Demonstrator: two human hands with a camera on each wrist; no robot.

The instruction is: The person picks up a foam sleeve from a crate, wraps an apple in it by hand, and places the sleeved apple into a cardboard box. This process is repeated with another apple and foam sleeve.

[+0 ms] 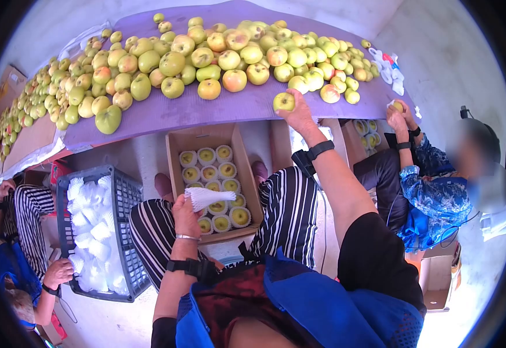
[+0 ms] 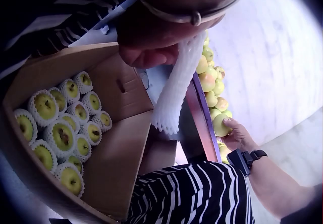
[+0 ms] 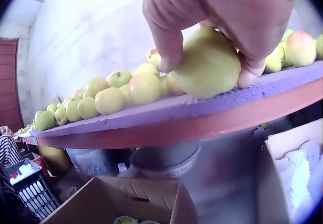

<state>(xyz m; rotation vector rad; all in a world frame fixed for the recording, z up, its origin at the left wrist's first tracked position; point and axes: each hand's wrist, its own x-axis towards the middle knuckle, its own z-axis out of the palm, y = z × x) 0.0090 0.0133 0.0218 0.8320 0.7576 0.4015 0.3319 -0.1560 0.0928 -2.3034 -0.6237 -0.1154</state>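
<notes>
My right hand (image 1: 300,114) grips a yellow-green apple (image 3: 208,65) at the front edge of the purple-covered table (image 1: 229,110), fingers and thumb round its sides. Lower down, my left hand (image 1: 187,219) holds a white foam net sleeve (image 1: 209,198), whose flared end points right in the head view. That sleeve hangs past the box in the left wrist view. Below the left hand stands a cardboard box (image 1: 174,145) with rows of apples in foam nets (image 2: 61,133). A long heap of bare apples (image 1: 206,58) covers the back of the table.
A dark plastic crate (image 1: 126,232) of foam sleeves (image 1: 93,232) stands left of my knees. To the right, another person (image 1: 438,191) holds an apple near the table edge. A second person's hand (image 1: 60,271) is at the crate's left side. More boxes stand beneath the table.
</notes>
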